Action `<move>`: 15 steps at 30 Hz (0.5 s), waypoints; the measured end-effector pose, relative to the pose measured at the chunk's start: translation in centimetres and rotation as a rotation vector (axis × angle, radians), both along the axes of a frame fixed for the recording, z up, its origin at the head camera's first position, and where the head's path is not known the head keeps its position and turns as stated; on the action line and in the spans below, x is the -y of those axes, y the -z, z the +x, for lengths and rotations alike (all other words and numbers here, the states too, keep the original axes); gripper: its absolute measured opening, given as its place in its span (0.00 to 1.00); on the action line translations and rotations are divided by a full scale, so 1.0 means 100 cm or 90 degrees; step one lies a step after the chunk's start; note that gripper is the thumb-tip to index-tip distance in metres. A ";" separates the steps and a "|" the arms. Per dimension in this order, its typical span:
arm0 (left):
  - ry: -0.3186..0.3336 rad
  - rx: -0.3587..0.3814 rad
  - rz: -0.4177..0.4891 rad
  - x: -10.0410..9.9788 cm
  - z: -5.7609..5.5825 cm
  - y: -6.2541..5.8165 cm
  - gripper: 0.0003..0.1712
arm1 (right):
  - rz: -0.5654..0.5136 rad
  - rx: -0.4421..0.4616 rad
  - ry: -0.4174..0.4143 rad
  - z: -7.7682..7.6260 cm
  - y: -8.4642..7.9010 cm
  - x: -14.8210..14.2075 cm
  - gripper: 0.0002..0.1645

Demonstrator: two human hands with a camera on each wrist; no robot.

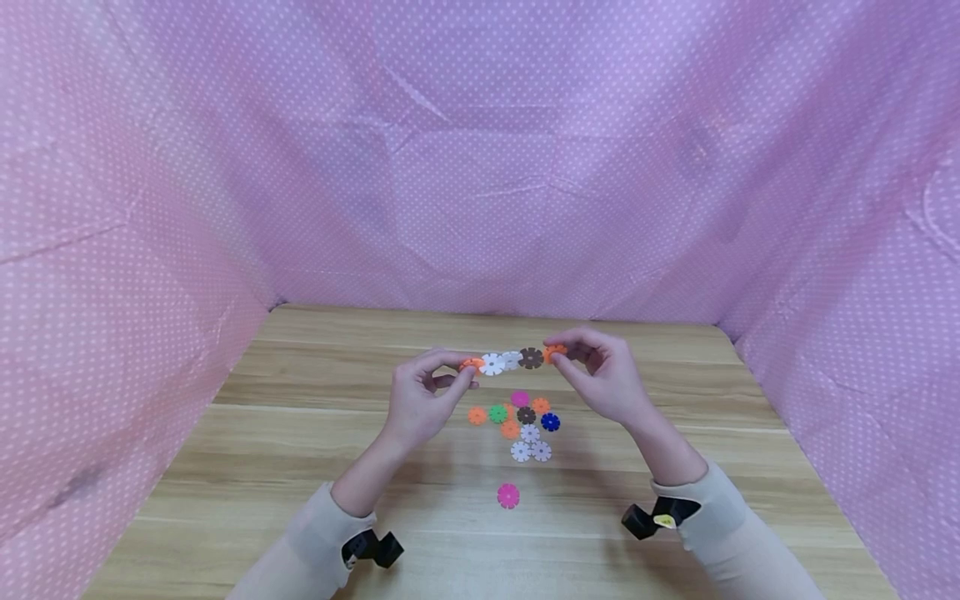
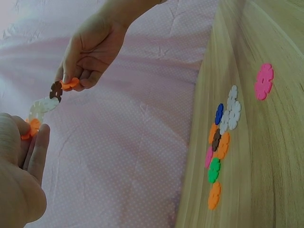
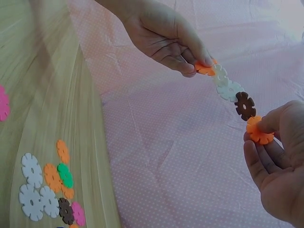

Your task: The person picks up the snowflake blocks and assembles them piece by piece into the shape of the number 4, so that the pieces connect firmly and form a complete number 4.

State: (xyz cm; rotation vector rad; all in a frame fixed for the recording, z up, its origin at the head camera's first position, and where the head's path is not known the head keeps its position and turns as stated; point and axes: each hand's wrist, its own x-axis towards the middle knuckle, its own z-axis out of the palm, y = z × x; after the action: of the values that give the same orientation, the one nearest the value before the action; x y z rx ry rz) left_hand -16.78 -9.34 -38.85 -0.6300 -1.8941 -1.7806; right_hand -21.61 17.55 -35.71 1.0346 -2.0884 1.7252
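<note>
Both hands hold up a short chain of notched flower-shaped plastic discs above the table. My left hand (image 1: 423, 402) pinches the orange disc (image 3: 205, 69) at one end between thumb and fingers. At the other end, my right hand (image 1: 606, 379) pinches a second orange disc (image 3: 259, 130). Between them run two white discs (image 1: 492, 364) and a brown disc (image 3: 245, 106), linked edge to edge. In the right wrist view the chain slants down from the left hand to the right hand.
Under the chain, loose discs lie grouped on the wooden table (image 1: 300, 442): several orange, several white (image 1: 521, 452), a green (image 1: 497, 414), a brown (image 1: 527, 415), a blue (image 1: 551, 422) and a pink (image 1: 520, 399). Another pink disc (image 1: 508, 497) lies nearer the front. Dotted pink cloth (image 1: 480, 208) surrounds the table.
</note>
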 end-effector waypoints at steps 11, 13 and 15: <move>0.006 0.010 -0.017 0.000 0.000 0.001 0.07 | 0.009 0.008 -0.008 0.002 0.002 0.001 0.12; 0.006 0.014 -0.017 0.000 0.000 0.001 0.07 | 0.005 0.014 -0.011 0.002 0.002 0.001 0.12; 0.005 0.018 -0.018 0.000 -0.001 0.000 0.07 | -0.002 0.021 -0.016 0.001 0.003 0.000 0.12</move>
State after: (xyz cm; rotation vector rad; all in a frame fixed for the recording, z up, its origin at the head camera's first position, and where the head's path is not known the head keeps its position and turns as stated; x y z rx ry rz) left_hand -16.86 -9.38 -38.89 -0.6258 -1.9419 -1.7797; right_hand -21.49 17.50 -35.97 1.0432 -2.1002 1.7692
